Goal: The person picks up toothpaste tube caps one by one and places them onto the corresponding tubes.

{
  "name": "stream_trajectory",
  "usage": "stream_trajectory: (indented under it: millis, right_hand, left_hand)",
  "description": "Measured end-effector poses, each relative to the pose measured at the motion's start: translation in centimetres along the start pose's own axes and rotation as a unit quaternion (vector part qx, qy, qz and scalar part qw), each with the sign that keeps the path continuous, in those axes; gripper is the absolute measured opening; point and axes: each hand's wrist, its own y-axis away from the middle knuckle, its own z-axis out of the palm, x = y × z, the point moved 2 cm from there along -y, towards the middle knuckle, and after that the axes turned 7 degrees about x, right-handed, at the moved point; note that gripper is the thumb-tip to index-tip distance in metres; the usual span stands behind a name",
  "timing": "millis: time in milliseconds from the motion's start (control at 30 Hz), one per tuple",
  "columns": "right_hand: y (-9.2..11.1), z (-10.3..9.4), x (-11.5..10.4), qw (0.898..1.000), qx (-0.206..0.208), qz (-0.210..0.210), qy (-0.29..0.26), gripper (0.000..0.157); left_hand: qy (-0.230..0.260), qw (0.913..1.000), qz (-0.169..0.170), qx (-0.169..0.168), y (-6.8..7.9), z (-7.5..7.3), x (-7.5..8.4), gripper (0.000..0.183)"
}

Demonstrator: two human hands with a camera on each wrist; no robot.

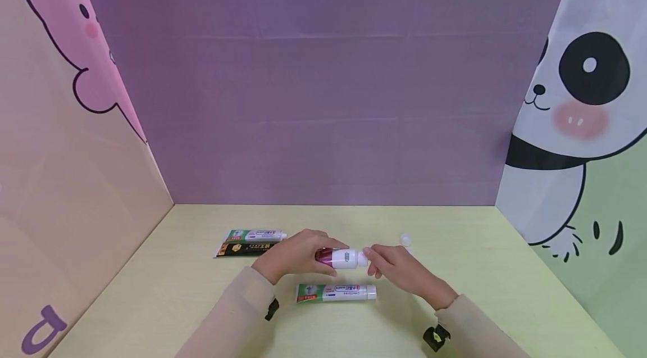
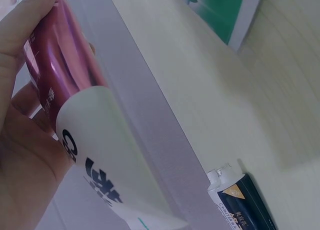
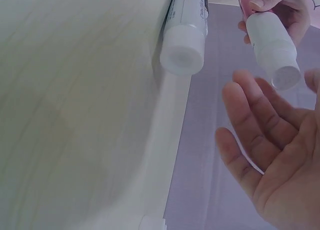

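My left hand [image 1: 298,254] grips a magenta-and-white toothpaste tube [image 1: 343,258] above the table, its capped end towards the right. In the left wrist view the magenta part of this tube [image 2: 65,60] lies between thumb and fingers. Close to the tube's white cap [image 3: 286,76] is my right hand [image 1: 396,268]; the right wrist view shows its fingers [image 3: 252,122] loosely extended, with a gap between them and the cap. Below both hands, a green-and-white toothpaste tube [image 1: 336,293] lies flat on the table.
Left of my left hand lie a black toothpaste tube [image 1: 247,249] and, right behind it, another green-and-white tube [image 1: 255,235]. A small round white piece [image 1: 405,240] sits on the table [image 1: 455,234] beyond my right hand. A purple wall [image 1: 333,150] rises behind.
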Motion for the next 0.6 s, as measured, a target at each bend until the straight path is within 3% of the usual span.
stream_trajectory:
  millis: [133,333,600]
  right_hand:
    - [0.11,-0.26,-0.16,1.0,0.013,-0.014,-0.012,0.03]
    - [0.25,-0.56,-0.4,0.998,0.019,-0.05,-0.012,0.037]
    - [0.27,-0.51,-0.45,0.995,0.027,-0.091,-0.001,0.032]
  left_hand:
    - [-0.004,1.0,0.006,0.002,0.07,-0.01,0.0,0.05]
    - [-0.008,1.0,0.002,0.001,0.14,0.0,-0.04,0.05]
    - [-0.001,1.0,0.007,0.004,0.1,-0.08,-0.03,0.05]
